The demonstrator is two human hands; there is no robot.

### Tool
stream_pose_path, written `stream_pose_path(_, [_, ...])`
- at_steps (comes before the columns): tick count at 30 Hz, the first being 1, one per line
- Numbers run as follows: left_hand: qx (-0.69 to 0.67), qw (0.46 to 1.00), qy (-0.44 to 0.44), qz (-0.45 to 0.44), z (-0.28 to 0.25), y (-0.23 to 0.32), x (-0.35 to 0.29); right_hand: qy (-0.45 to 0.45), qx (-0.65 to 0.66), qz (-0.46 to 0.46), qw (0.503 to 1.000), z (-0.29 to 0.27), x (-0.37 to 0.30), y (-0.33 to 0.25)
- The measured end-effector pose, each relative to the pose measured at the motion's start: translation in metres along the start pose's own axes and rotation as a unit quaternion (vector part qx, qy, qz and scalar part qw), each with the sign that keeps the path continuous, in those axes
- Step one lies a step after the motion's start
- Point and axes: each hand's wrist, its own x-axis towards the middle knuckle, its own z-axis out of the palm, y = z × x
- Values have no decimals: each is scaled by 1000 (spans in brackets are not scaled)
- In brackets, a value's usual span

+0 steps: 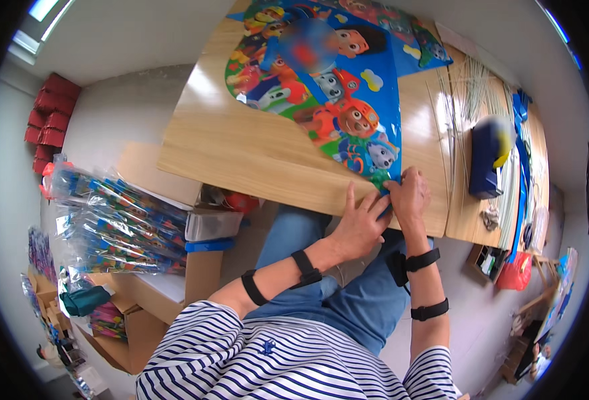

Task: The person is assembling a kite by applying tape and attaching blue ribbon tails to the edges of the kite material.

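Observation:
A glossy plastic sheet (368, 117) printed with cartoon animals lies on the wooden table. Its blue edge runs down to a narrow corner at the table's front edge. There my right hand (409, 197) pinches the corner between thumb and bent fingers. My left hand (361, 225) meets it from the left, its index finger raised and its other fingertips closed on a blue bit of the same corner. The left thumb is mostly hidden. Another printed sheet (426, 50) lies at the far end, partly under or beside the first; their overlap is unclear.
Thin pale rods (471, 93) lie along the table's right side, near a dark blue box (484, 163) and blue strips (521, 167). At left, wrapped printed packs (124, 223) heap over cardboard boxes (201, 277). A red bag (513, 271) hangs below the table's right end.

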Motion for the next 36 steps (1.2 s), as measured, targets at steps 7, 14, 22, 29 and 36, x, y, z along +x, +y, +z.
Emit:
stream_pose_path(7, [164,984,72,12,-69,-106,33,-17,92,-22,995,6,10,28])
stream_pose_path(14, [296,948,79,-84,-118,-230,85,33,-46,-123,991,-66,13,84])
stream_pose_path(22, [109,991,79,-26,-65,-174,37,188,-304,-90,930,-186,124,72])
stream_pose_path(29, [-121,976,179,-8,-36,-96,41,239,-421,-186,855,-232,215,-11])
stream_pose_path(36, [4,969,221,-112,-94,-172,21,306,-460,-151,820,-263,240,-15])
